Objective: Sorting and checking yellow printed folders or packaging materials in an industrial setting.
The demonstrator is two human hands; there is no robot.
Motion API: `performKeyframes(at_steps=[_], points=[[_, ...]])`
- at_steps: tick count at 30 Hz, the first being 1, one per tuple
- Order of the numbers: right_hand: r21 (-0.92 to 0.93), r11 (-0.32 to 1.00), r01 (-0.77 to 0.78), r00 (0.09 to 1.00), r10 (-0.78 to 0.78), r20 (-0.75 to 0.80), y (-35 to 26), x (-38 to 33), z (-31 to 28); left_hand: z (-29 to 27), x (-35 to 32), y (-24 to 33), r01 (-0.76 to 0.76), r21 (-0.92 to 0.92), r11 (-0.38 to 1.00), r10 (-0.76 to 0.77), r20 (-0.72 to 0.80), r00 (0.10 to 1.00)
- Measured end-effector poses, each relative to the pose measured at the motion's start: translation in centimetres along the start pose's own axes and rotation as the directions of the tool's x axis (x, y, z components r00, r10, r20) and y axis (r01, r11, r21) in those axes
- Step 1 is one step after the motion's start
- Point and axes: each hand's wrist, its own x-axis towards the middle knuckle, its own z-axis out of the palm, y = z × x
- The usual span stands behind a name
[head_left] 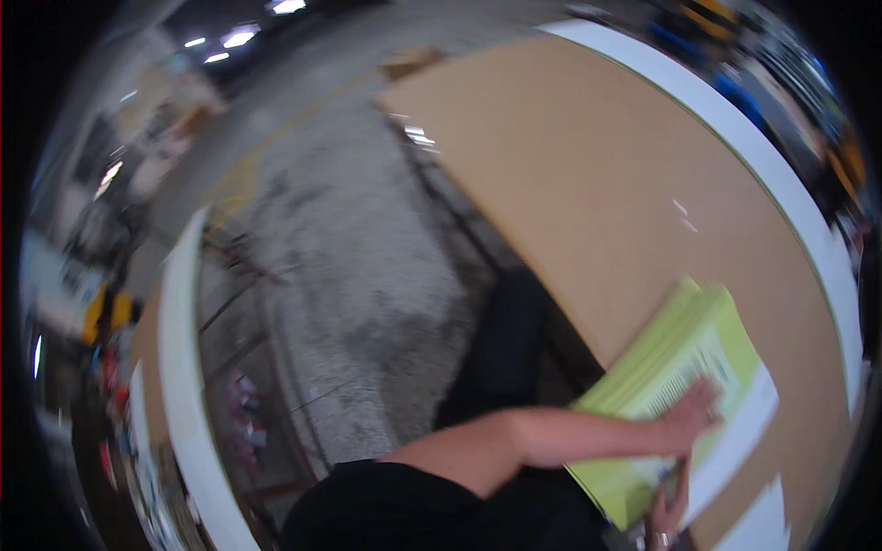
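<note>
A thick stack of yellow-green printed sheets point(634, 363), with a white band along one side, lies at the near part of a brown board tabletop. My left hand point(689, 418) rests on top of the stack, its fingers blurred but seemingly laid flat on the print. Below it, my right hand point(669, 505) is at the stack's near edge, a finger stretched up toward my left wrist. Part of that hand is smeared, and its contact with the sheets is unclear.
The brown tabletop point(588, 156) has a white strip point(726, 119) along its far right side. Some white sheets point(758, 523) lie at the near right corner. A grey concrete floor point(349, 248) runs left of the table, toward another white-edged table point(179, 349).
</note>
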Motion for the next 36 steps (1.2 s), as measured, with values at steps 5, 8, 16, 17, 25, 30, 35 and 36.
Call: performKeyframes(at_steps=[5,8,16,17,25,30,35,36], points=[[0.19,0.899,-0.395,0.9,0.42,-0.117,5.0,2.0,-6.8,-2.9,-5.3,-1.8,-0.049,0.304,0.952,0.097,-0.146,0.985],[0.193,0.869,-0.456,0.855,0.488,-0.175,5.4,7.4,-8.2,-3.0,-5.0,-1.4,-0.041,0.352,0.935,0.104,-0.16,0.982],[0.0,1.0,-0.008,0.977,0.008,-0.215,2.3,9.7,0.8,-4.7,-4.7,-1.0,0.027,0.334,0.942,0.006,-0.098,0.995],[0.002,1.0,-0.025,0.973,0.025,-0.231,1.8,8.9,1.6,-5.0,-4.9,-0.8,0.013,0.304,0.952,0.02,-0.105,0.994],[-0.349,0.937,0.006,0.999,0.012,0.049,-3.3,3.2,-0.9,-2.5,-3.4,-4.4,0.048,0.259,0.965,-0.05,0.005,0.999],[-0.604,0.698,-0.384,0.793,-0.085,-0.603,14.0,0.6,-11.8,-7.5,-4.5,-2.0,-0.026,0.612,0.79,0.035,-0.002,0.999],[-0.498,0.386,-0.776,0.612,0.651,-0.45,25.1,-12.3,-22.4,-4.0,-3.0,0.9,-0.17,0.544,0.822,0.148,0.083,0.985],[-0.588,0.356,-0.727,0.612,0.725,-0.318,22.6,-8.5,-18.1,-4.9,-4.1,-0.3,-0.093,0.593,0.8,0.054,0.083,0.995]])
